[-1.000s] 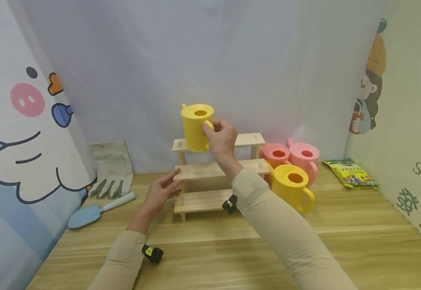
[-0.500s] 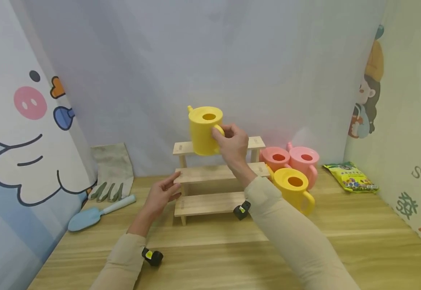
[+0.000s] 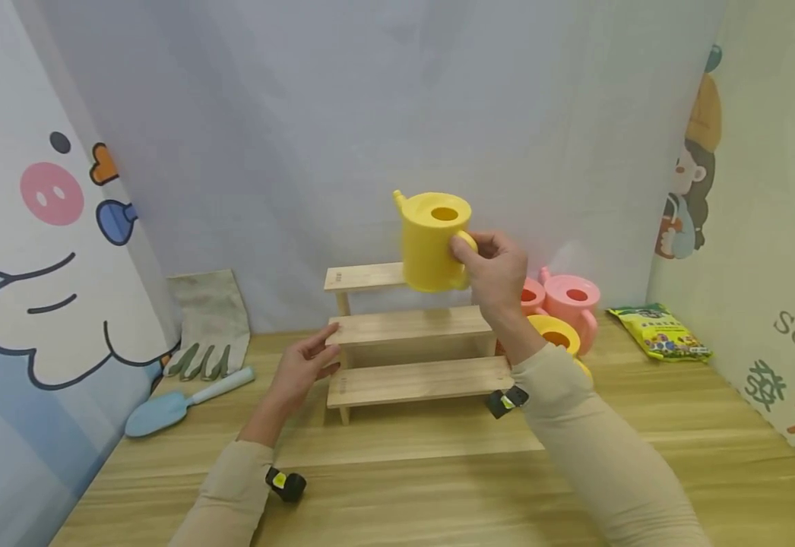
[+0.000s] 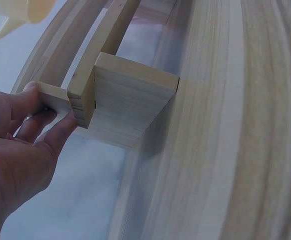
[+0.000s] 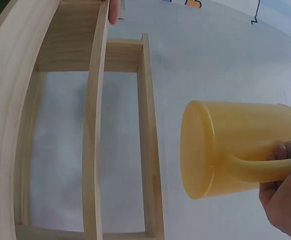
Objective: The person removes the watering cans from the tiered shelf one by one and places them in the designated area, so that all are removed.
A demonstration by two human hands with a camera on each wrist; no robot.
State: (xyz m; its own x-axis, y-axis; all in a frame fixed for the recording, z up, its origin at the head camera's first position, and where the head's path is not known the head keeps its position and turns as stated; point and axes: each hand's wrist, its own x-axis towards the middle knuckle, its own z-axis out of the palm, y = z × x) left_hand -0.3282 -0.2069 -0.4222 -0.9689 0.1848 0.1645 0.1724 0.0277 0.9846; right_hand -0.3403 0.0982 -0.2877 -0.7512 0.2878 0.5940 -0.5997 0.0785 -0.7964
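Observation:
My right hand [image 3: 496, 270] holds a yellow watering can [image 3: 432, 247] by its handle, upright in front of the top tier's right part, spout to the left. The right wrist view shows the can's [image 5: 240, 145] base and the fingers [image 5: 285, 150] through its handle. A three-tier wooden shelf [image 3: 404, 327] stands on the table, no can on its tiers. My left hand [image 3: 302, 368] grips the left end of its middle tier; in the left wrist view the thumb and fingers [image 4: 60, 132] lie on either side of the wood [image 4: 55, 95].
Right of the shelf stand two pink watering cans [image 3: 571, 295] and another yellow one [image 3: 553, 333], partly hidden by my right arm. A bright yellow-green packet [image 3: 660, 332] lies further right. On the left are a light blue trowel [image 3: 161, 412] and a grey glove [image 3: 211, 319] against the wall.
My right hand has carried the yellow watering can to the right, from over the shelf's left part to its right part. The left hand has stayed at the shelf's left end.

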